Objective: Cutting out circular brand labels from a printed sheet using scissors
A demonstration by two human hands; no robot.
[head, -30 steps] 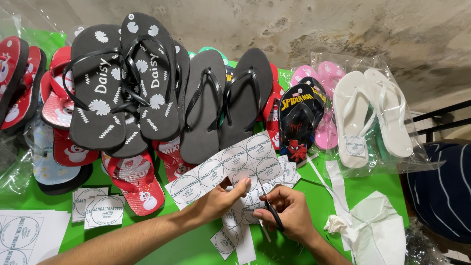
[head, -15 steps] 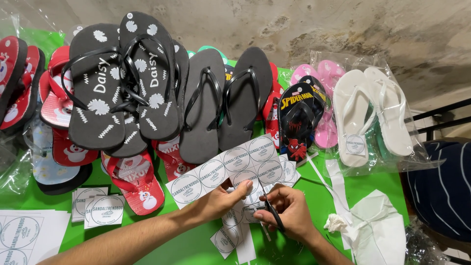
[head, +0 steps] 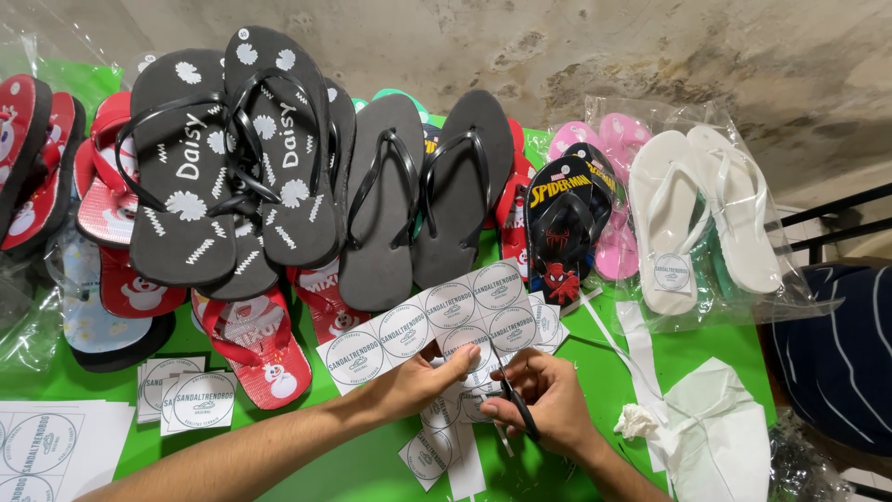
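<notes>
- Right hand (head: pixel 548 404) grip clenched around black-handled scissors (head: pixel 517 402), blades pointing up into the paper.
- Left hand (head: pixel 418 381) grip pinching the lower edge of a white label sheet (head: pixel 437 321), thumb on top, fingers (head: pixel 462 359) touching the sheet just beside the blades.
- Label sheet printed with round labels in two rows, held tilted above the green desk (head: pixel 595 344), in front of the sandals.
- Cut label pieces (head: pixel 437 446) lie on the desk under and below both hands.
- Small stack of cut labels (head: pixel 186 395) to the left on the desk; larger uncut sheets (head: pixel 46 446) at the bottom-left corner.
- Behind the sheet: plain black sandals (head: pixel 418 195), black patterned sandals (head: pixel 228 149) left of them, red snowman sandal (head: pixel 251 339) just beside the sheet's left end.
- Right side: dark child-size sandals (head: pixel 562 223), pink pair (head: pixel 613 242), white sandals (head: pixel 697 214) in a clear bag.
- Crumpled white paper (head: pixel 715 428) and paper strips lie right of the right hand.
</notes>
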